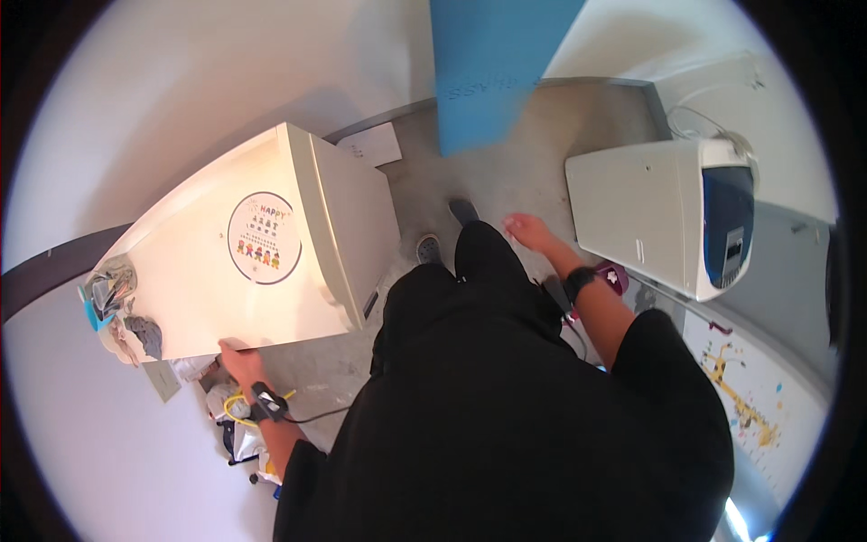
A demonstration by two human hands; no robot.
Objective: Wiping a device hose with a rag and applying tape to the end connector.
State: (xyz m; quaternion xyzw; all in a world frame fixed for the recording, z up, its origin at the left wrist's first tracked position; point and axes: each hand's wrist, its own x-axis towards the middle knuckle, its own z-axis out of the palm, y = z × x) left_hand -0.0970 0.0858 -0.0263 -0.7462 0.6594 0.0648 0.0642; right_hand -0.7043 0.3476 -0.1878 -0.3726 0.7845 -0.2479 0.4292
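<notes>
At the left stands a white cabinet (pixel 199 298) with a round cartoon sticker (pixel 264 238) on its pale top. My left hand (pixel 240 363) grips the near edge of this top, some of its fingers hidden by the edge. My right hand (pixel 530 231) hangs over the floor beside my right leg, apart from everything. Its fingers are loosely bent and apart, and I see nothing in them. Dark bands with small devices sit on both wrists.
Grey cloth (pixel 144 334) and small items lie at the cabinet top's left end. A white machine with a blue front (pixel 646 199) stands at the right. A blue panel (pixel 492 72) rises ahead. Bags and a yellow cord (pixel 237 411) lie below my left hand.
</notes>
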